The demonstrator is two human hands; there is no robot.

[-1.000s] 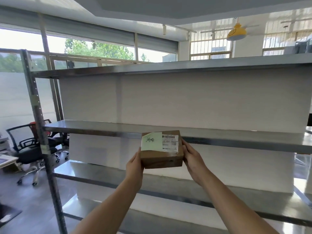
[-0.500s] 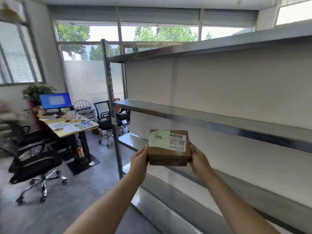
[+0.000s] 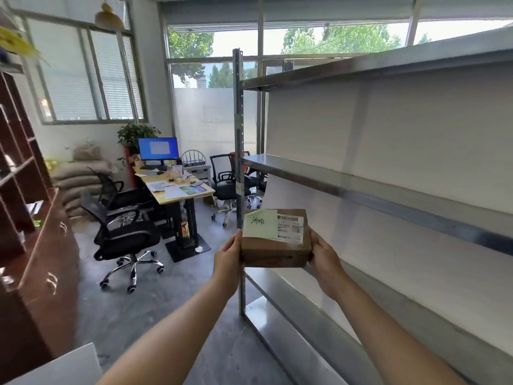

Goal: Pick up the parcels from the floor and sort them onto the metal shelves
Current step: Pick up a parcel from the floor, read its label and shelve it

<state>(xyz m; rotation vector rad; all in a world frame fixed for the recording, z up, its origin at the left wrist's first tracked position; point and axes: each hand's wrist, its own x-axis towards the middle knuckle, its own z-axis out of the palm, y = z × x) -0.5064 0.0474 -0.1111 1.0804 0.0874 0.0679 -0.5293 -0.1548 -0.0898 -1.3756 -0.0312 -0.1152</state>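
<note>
A small brown cardboard parcel (image 3: 277,251) with a pale green note and a white barcode label on top is held in front of me at mid-height. My left hand (image 3: 229,255) grips its left side and my right hand (image 3: 323,257) grips its right side. The metal shelves (image 3: 361,187) run along the right, with bare steel boards and a white backing panel. The parcel hangs level with the shelf unit's left end post (image 3: 238,151), below the middle board and not touching any board.
A black office chair (image 3: 125,234) stands on the grey floor to the left. Behind it are a desk (image 3: 177,190) with a blue monitor, more chairs and stacked sacks. A dark wooden cabinet (image 3: 30,245) lines the left edge. A white panel (image 3: 63,365) sits at bottom left.
My view has swung left along the shelves to their left end, bringing the desk and chairs into sight. Both hands keep the parcel held in front of me.
</note>
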